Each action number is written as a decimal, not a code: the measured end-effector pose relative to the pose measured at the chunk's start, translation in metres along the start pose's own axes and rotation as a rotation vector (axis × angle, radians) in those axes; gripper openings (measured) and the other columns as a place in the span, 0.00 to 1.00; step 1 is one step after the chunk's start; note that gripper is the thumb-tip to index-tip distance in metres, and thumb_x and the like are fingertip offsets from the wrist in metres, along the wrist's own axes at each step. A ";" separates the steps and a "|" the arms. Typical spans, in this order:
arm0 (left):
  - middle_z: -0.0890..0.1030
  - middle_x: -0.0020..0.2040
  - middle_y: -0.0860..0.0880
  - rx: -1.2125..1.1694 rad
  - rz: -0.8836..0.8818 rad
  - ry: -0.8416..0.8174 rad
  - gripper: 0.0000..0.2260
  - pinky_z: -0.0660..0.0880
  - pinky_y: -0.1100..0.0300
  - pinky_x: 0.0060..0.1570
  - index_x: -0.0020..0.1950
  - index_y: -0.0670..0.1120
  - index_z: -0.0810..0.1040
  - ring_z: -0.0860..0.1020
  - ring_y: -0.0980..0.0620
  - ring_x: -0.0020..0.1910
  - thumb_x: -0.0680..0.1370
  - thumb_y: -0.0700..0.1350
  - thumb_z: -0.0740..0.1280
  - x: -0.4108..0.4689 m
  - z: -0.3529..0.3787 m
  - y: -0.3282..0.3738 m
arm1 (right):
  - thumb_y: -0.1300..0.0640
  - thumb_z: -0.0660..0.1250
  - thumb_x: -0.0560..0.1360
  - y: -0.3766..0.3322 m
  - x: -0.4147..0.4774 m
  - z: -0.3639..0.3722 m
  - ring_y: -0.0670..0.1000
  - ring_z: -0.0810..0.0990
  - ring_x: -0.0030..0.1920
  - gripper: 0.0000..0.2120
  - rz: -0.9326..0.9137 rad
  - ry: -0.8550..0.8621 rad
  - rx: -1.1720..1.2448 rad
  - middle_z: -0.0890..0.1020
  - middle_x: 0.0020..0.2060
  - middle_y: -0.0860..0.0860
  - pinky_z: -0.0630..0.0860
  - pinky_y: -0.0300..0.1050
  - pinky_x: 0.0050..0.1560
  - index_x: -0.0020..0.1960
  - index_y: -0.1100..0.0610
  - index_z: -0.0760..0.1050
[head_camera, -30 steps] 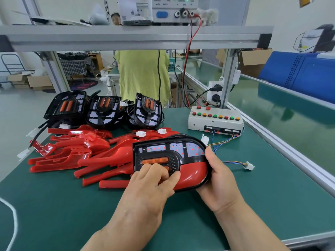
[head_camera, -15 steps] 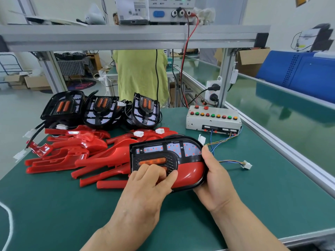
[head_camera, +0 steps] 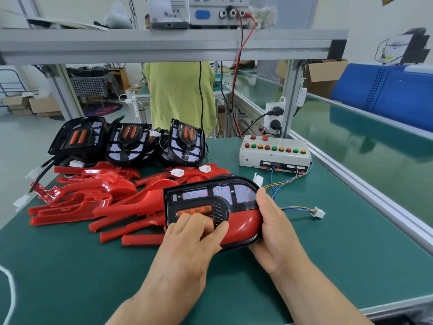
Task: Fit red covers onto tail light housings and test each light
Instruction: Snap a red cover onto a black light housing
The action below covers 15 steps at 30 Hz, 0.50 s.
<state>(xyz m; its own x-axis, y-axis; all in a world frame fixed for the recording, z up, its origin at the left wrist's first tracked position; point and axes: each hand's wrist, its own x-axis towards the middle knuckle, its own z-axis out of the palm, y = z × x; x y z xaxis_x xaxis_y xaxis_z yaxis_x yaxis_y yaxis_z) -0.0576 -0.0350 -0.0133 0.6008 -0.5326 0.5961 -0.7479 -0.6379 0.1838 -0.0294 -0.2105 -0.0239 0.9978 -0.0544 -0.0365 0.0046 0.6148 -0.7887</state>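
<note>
1. My right hand (head_camera: 274,231) grips the rounded end of a tail light housing (head_camera: 210,195). The thumb lies over its upper edge and the fingers curl underneath.
2. My left hand (head_camera: 189,245) presses on the housing's face with bent fingers. Their tips sit on the orange lens, and the thumb stretches onto the red cover (head_camera: 243,221) fitted over the lower half.
3. The housing is in front of the button box (head_camera: 275,156) and a little to its left, low over the green surface (head_camera: 328,254). I cannot tell whether its underside touches.
4. Small red dots show on the pale boards in the housing's upper half.
5. The box is grey, with a row of red, green and orange buttons on top. Coloured wires (head_camera: 281,184) run from its front toward the housing's right end.
6. A loose white connector (head_camera: 318,212) lies in front of the box, just beside my right hand.
7. A pile of spare covers (head_camera: 93,195) lies well to the left of the box. Three bare black housings (head_camera: 131,144) lean behind that pile, about level with the box.
8. A socket block (head_camera: 274,116) with two black plugs is mounted just behind the box.
9. A power supply (head_camera: 215,12) stands on the shelf above the box, and its red lead (head_camera: 241,55) drops down behind the box.
10. A person in a green shirt (head_camera: 180,95) stands behind the box and to its left.
</note>
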 end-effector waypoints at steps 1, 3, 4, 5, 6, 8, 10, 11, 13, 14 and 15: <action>0.76 0.43 0.47 -0.003 -0.013 0.005 0.21 0.79 0.49 0.35 0.61 0.41 0.81 0.69 0.50 0.44 0.68 0.33 0.70 0.000 0.001 0.001 | 0.44 0.58 0.80 0.000 0.000 0.000 0.62 0.80 0.62 0.26 -0.002 0.009 0.004 0.82 0.60 0.62 0.77 0.59 0.62 0.67 0.63 0.74; 0.76 0.43 0.47 0.001 -0.033 0.011 0.20 0.80 0.49 0.35 0.60 0.41 0.82 0.67 0.51 0.45 0.69 0.34 0.69 0.001 0.002 0.004 | 0.43 0.59 0.78 0.000 0.000 0.000 0.61 0.81 0.60 0.27 -0.008 0.021 0.011 0.82 0.59 0.62 0.79 0.58 0.60 0.66 0.63 0.75; 0.77 0.43 0.47 0.012 -0.038 0.011 0.20 0.79 0.50 0.35 0.60 0.41 0.82 0.67 0.51 0.44 0.69 0.35 0.69 0.001 0.003 0.005 | 0.43 0.60 0.77 0.000 0.000 0.000 0.61 0.82 0.59 0.28 -0.010 0.024 0.017 0.83 0.59 0.62 0.80 0.57 0.58 0.65 0.63 0.76; 0.77 0.43 0.47 0.030 -0.042 0.009 0.20 0.79 0.50 0.34 0.60 0.40 0.83 0.67 0.51 0.44 0.68 0.35 0.69 0.000 0.003 0.006 | 0.42 0.60 0.76 0.000 0.001 0.000 0.61 0.82 0.58 0.28 -0.010 0.025 0.024 0.83 0.58 0.62 0.81 0.56 0.56 0.64 0.63 0.77; 0.77 0.43 0.47 0.045 -0.050 0.005 0.21 0.79 0.50 0.34 0.61 0.40 0.82 0.67 0.51 0.44 0.67 0.34 0.69 0.000 0.004 0.008 | 0.42 0.61 0.76 0.000 0.000 0.000 0.61 0.83 0.57 0.27 -0.010 0.025 0.032 0.83 0.57 0.62 0.82 0.55 0.53 0.64 0.63 0.77; 0.77 0.43 0.46 0.052 -0.072 -0.015 0.24 0.79 0.50 0.34 0.62 0.40 0.82 0.68 0.49 0.44 0.65 0.33 0.68 -0.001 0.005 0.010 | 0.43 0.60 0.77 0.000 0.000 0.000 0.60 0.83 0.57 0.26 -0.011 0.026 0.038 0.83 0.57 0.62 0.83 0.54 0.51 0.63 0.63 0.78; 0.77 0.43 0.46 0.073 -0.070 -0.024 0.24 0.79 0.49 0.33 0.61 0.40 0.82 0.74 0.46 0.42 0.65 0.33 0.68 -0.001 0.003 0.011 | 0.44 0.58 0.79 0.001 0.001 -0.001 0.61 0.83 0.57 0.25 -0.010 0.029 0.023 0.83 0.57 0.62 0.82 0.54 0.52 0.63 0.62 0.77; 0.77 0.43 0.47 0.085 -0.059 -0.021 0.23 0.79 0.49 0.33 0.61 0.40 0.82 0.75 0.45 0.40 0.65 0.34 0.68 -0.001 0.003 0.010 | 0.44 0.57 0.81 0.001 0.001 -0.002 0.61 0.83 0.57 0.25 -0.005 0.027 0.014 0.83 0.57 0.62 0.82 0.54 0.52 0.64 0.62 0.77; 0.77 0.43 0.47 0.084 -0.046 -0.015 0.22 0.78 0.49 0.33 0.61 0.40 0.82 0.72 0.48 0.43 0.67 0.34 0.68 -0.002 0.001 0.008 | 0.43 0.56 0.81 0.000 0.002 -0.003 0.60 0.83 0.57 0.25 0.010 0.014 0.003 0.83 0.57 0.61 0.82 0.54 0.52 0.63 0.62 0.78; 0.77 0.44 0.47 0.075 -0.042 -0.015 0.22 0.79 0.49 0.34 0.62 0.41 0.82 0.69 0.49 0.44 0.68 0.34 0.67 -0.002 0.000 0.007 | 0.42 0.57 0.81 -0.001 0.002 -0.002 0.60 0.83 0.57 0.26 0.016 0.008 0.000 0.83 0.57 0.61 0.82 0.53 0.51 0.63 0.61 0.79; 0.77 0.44 0.47 0.066 -0.039 -0.019 0.22 0.79 0.50 0.35 0.63 0.41 0.81 0.68 0.49 0.44 0.68 0.34 0.67 -0.003 0.000 0.005 | 0.41 0.57 0.80 -0.001 0.002 -0.002 0.60 0.83 0.57 0.27 0.020 0.008 -0.003 0.83 0.57 0.61 0.82 0.53 0.51 0.63 0.61 0.79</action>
<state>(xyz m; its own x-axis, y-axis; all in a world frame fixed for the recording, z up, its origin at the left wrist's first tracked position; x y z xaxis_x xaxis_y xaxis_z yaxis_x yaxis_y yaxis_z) -0.0629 -0.0367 -0.0141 0.6347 -0.5170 0.5743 -0.7039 -0.6934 0.1538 -0.0273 -0.2133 -0.0245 0.9972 -0.0486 -0.0574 -0.0155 0.6137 -0.7894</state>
